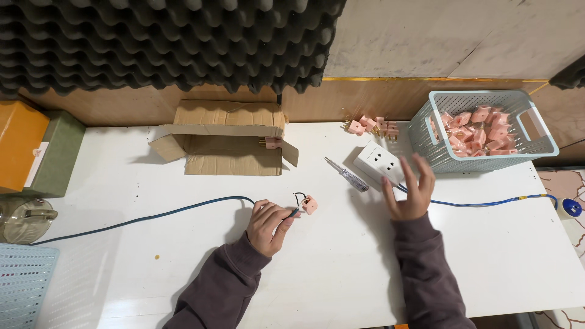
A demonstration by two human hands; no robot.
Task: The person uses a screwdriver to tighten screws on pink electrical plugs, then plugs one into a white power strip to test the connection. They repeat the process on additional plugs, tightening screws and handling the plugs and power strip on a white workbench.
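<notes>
My left hand (269, 224) grips the end of a blue cable (152, 216) that runs off to the left across the white table (329, 268). Short wires at the cable end lead to a small pink plug (309, 205) just right of the fingers. My right hand (413, 189) is raised with fingers spread, empty, hovering just in front of a white socket block (379, 161). A second blue cable (487, 203) leaves that block toward the right. A test screwdriver (345, 173) with a clear handle lies between the two hands.
A pale blue basket (536, 125) holds several pink plugs; a few more pink plugs (372, 126) lie by the wall. An open cardboard box (228, 137) sits at the back. Orange and green boxes (36, 152), a glass lid (24, 218) and another basket (21, 277) stand left.
</notes>
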